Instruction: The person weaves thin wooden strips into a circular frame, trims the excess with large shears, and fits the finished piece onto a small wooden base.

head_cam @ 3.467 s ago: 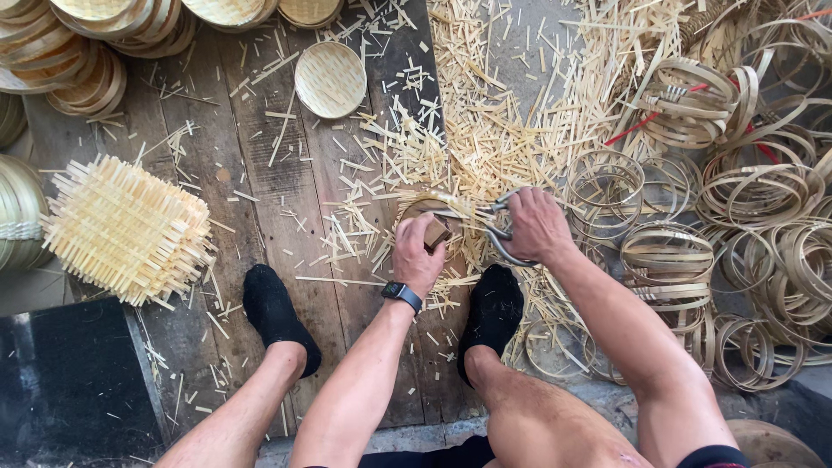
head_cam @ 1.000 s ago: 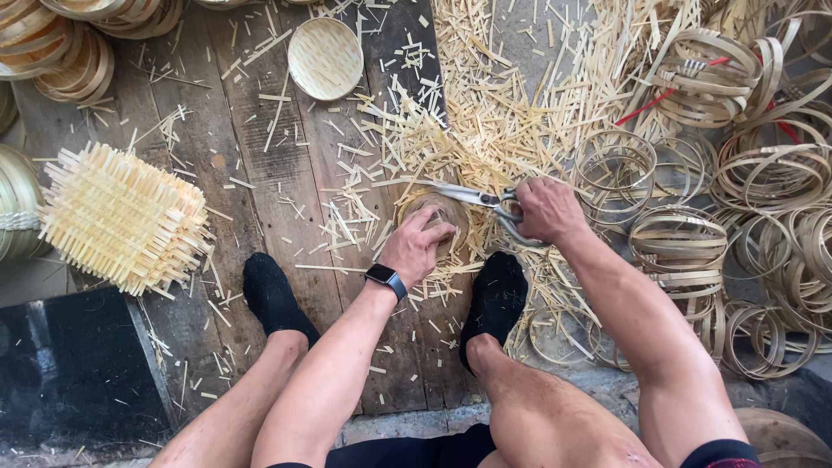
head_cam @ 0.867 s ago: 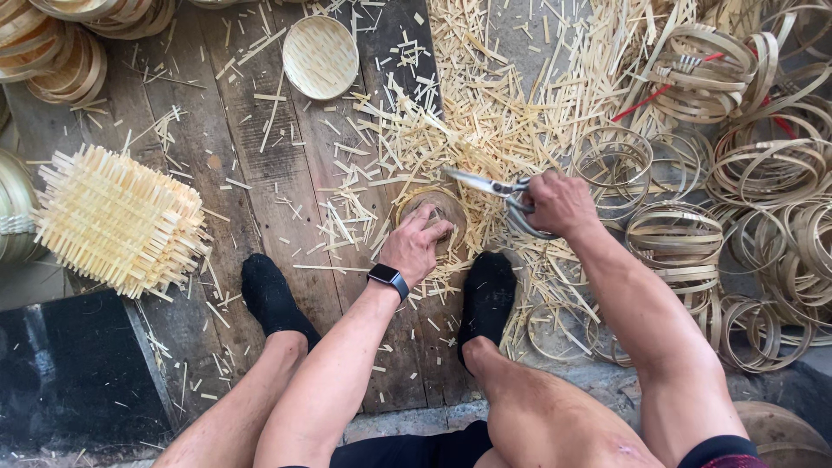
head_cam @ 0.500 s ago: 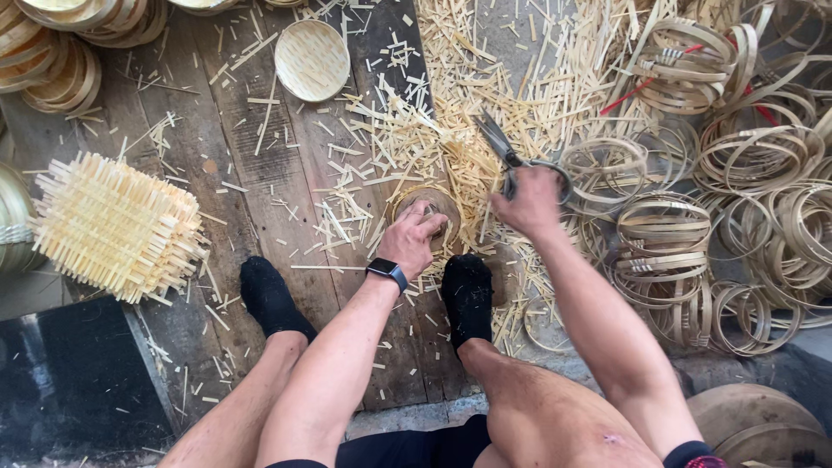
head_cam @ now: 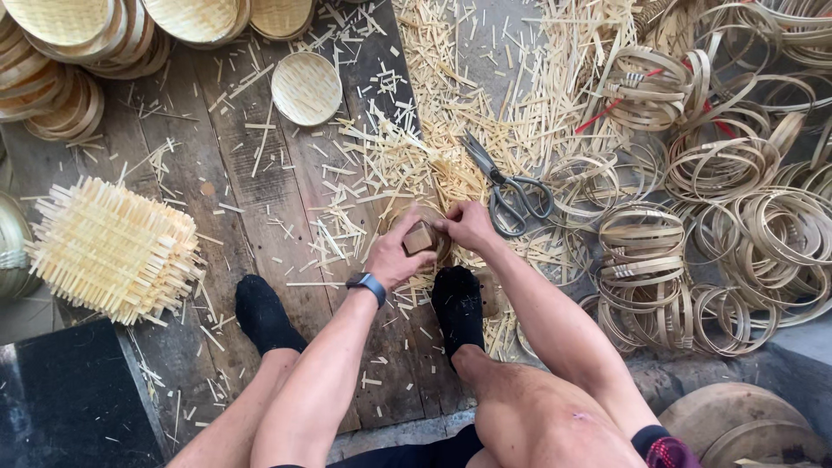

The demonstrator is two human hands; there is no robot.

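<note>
Both hands on one small wooden block (head_cam: 419, 237), centre floor, just beyond the right foot. Left hand (head_cam: 397, 254) curled around it; right hand (head_cam: 468, 225) pinches its right edge. One pair of scissors (head_cam: 507, 186) lies just right. One woven square mat (head_cam: 113, 250) far left, one round woven disc (head_cam: 306, 87) beyond.

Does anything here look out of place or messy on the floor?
Yes. Cut bamboo slivers lie scattered over the plank floor, and the scissors lie loose on that litter beside the right hand. Nothing looks broken.
</note>
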